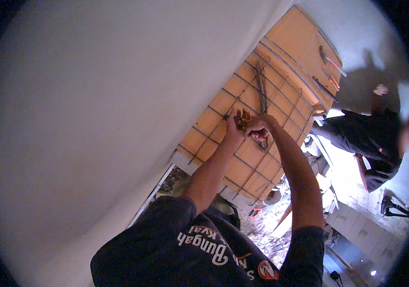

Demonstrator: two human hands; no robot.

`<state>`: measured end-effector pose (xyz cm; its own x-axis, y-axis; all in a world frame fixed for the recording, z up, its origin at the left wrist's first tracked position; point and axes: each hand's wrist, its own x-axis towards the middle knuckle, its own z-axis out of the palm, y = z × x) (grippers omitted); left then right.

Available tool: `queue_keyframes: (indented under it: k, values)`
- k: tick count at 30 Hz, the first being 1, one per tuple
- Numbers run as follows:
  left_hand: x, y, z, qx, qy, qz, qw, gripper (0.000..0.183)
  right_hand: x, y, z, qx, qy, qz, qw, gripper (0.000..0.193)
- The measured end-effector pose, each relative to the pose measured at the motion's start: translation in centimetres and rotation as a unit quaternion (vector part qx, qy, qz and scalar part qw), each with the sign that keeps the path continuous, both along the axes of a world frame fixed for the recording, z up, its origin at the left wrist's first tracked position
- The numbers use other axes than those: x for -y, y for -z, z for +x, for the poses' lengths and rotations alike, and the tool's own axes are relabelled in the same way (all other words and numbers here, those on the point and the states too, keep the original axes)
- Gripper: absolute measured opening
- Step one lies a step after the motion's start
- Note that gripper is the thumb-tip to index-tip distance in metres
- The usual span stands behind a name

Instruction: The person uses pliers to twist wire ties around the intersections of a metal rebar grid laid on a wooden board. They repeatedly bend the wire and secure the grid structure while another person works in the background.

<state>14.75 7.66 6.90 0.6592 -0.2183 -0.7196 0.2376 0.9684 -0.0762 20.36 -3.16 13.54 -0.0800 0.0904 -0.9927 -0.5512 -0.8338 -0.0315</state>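
My two hands are close together over a grid of thin steel bars [276, 103], which lies on orange wooden boards [230, 174]. My left hand [237, 122] is curled, its fingers bent above a bar. Beside it, my right hand [260, 126] is closed, with the thumb side toward the left hand. A small dark and reddish thing shows between them, too small to name. A long bundle of thin dark tie wire [262, 86] lies on the grid, running from the far side to under my right hand.
A wall [118, 95] rises along the left. A hammer [331, 62] and red-handled tools [331, 80] lie on the far boards. At right is another person in dark clothes [364, 143]. Below the boards are a bucket [274, 197], an orange-handled tool [255, 212] and rubble.
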Motion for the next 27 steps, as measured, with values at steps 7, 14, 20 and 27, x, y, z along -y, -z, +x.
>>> queue_keyframes:
  k: [7,14,20,27]
  values:
    - [0.6,1.8,-0.4,-0.032,0.093,0.068,0.993,0.035,-1.5,-3.7,-3.0,0.395,-0.350,-0.084,0.845,0.015]
    - [-3.2,3.9,3.9,-0.077,0.043,0.075,0.993,0.035,-4.7,-1.3,-1.6,0.617,-0.406,-0.082,0.670,0.026]
    - [-0.9,-0.1,0.3,0.028,-0.028,0.029,0.999,0.030,-1.4,-1.1,0.2,0.048,-0.180,0.017,0.982,0.037]
    - [-0.2,4.8,2.6,-0.010,-0.027,0.024,0.999,0.031,-4.3,-3.2,-6.4,0.729,-0.507,-0.202,0.413,0.016]
